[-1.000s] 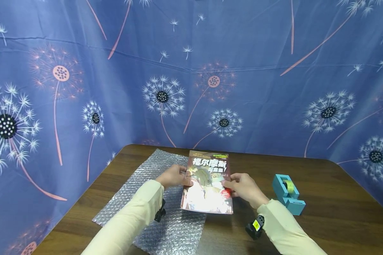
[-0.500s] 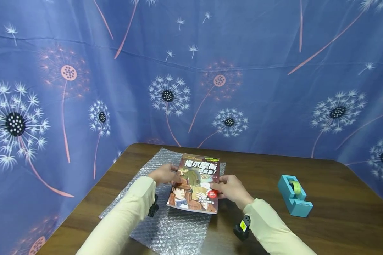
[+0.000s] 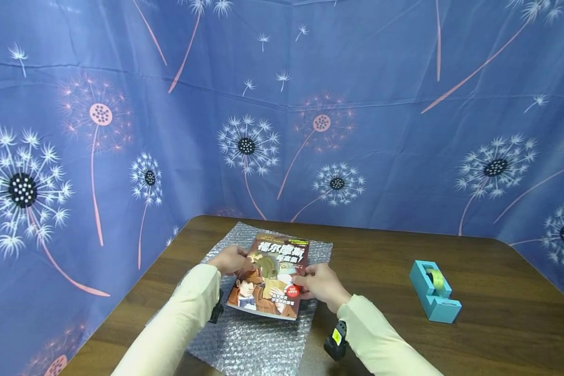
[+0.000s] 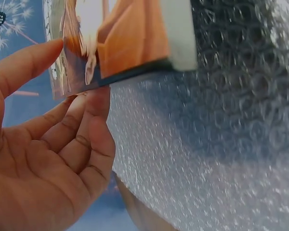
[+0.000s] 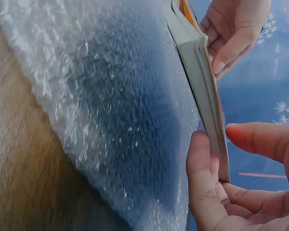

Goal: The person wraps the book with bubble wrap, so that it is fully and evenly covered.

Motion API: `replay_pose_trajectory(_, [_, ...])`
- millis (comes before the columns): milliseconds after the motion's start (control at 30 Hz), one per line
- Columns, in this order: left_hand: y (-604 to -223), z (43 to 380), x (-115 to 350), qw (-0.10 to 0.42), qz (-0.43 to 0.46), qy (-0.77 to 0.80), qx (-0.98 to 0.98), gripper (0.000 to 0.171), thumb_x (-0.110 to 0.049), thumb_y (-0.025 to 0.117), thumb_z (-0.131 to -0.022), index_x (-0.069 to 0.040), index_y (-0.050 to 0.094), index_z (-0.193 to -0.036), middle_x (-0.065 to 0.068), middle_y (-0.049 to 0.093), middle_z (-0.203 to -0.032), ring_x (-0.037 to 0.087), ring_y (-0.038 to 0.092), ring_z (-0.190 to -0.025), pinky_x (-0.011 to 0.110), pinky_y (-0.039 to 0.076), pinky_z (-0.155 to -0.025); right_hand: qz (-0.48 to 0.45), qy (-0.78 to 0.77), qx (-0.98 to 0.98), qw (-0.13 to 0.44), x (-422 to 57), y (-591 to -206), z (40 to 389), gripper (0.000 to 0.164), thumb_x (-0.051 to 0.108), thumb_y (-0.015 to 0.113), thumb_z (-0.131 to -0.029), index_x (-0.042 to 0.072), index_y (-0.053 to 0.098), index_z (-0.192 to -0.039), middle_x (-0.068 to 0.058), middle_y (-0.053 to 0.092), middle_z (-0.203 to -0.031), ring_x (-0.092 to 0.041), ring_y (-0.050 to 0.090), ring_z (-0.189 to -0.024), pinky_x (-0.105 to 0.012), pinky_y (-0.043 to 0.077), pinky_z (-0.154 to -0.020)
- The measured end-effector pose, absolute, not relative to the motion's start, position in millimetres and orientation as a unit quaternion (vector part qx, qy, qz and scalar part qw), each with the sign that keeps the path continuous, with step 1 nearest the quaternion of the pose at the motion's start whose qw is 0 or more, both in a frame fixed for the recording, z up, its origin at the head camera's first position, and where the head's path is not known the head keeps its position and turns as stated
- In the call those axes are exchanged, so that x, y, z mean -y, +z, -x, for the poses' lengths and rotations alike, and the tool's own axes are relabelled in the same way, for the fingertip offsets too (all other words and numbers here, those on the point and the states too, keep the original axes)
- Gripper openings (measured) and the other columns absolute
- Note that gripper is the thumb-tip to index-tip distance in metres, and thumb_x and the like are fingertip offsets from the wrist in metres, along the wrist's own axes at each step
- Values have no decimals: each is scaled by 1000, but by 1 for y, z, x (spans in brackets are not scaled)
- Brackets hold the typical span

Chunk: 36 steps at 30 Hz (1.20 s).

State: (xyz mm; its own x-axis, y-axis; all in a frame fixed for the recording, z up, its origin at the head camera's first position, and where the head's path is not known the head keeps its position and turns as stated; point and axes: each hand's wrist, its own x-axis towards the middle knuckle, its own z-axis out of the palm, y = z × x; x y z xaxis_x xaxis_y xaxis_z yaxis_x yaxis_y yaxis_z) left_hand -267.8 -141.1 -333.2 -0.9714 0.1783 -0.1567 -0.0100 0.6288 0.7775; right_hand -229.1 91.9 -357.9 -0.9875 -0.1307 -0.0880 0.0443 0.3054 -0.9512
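Both hands hold a paperback book [image 3: 268, 279], its illustrated cover with large white Chinese characters facing up. My left hand [image 3: 232, 259] grips the book's left edge, thumb over the cover and the other fingers underneath, as the left wrist view shows. On the opposite edge my right hand [image 3: 324, 286] pinches it, thumb on top and fingers below. Under the book lies a sheet of bubble wrap [image 3: 251, 347]. In the right wrist view the page block [image 5: 200, 82] stands a little above the bubble wrap, which carries the book's shadow.
A turquoise tape dispenser [image 3: 434, 292] with a yellowish roll stands on the brown wooden table [image 3: 380, 250], to the right of the hands. Behind the table hangs a blue cloth [image 3: 395, 172] with a dandelion print.
Both hands have carried the book leftward, from the right part of the bubble wrap to over its middle. The book has turned slightly clockwise. The grips stay the same.
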Motion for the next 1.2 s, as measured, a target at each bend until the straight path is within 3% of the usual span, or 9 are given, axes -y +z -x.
replay_pose_trajectory(100, [-332, 269, 145, 106, -44, 418, -901, 10, -6, 69, -90, -2, 63, -84, -3, 44, -59, 9, 39, -53, 22, 34, -51, 28, -593, -801, 73, -87, -358, 230, 15, 0, 67, -93, -12, 65, -101, -14, 68, -84, -16, 63, -69, -36, 62, -68])
replay_pose_trajectory(500, [-335, 269, 157, 98, -35, 394, -913, 22, -4, 69, -85, -8, 55, -67, -4, 46, -54, 8, 41, -54, 20, 35, -53, 53, -565, -818, 91, -70, -363, 228, 19, 5, 70, -92, -12, 66, -99, -11, 66, -80, -16, 59, -67, -33, 61, -66])
replay_pose_trajectory(700, [-338, 267, 161, 80, -25, 353, -932, 9, -5, 74, -82, 0, 66, -79, 0, 53, -64, 14, 49, -65, 23, 39, -57, 52, -550, -828, 99, -62, -366, 226, 22, 10, 71, -93, -10, 66, -101, -8, 65, -81, -15, 58, -67, -30, 59, -61])
replay_pose_trajectory(900, [-340, 269, 161, 72, -16, 317, -946, 21, -8, 76, -81, 4, 74, -98, 7, 64, -83, 22, 57, -82, 31, 49, -71, 47, -543, -833, 93, -58, -367, 226, 18, 9, 71, -92, -7, 66, -97, -6, 63, -75, -13, 54, -62, -28, 56, -57])
replay_pose_trajectory(1200, [-346, 273, 160, 73, -16, 279, -957, 16, -10, 77, -79, 3, 74, -89, 5, 60, -78, 21, 53, -77, 32, 48, -71, 52, -530, -840, 99, -53, -371, 225, 13, 8, 72, -92, -1, 65, -87, -3, 59, -68, -9, 47, -52, -19, 43, -49])
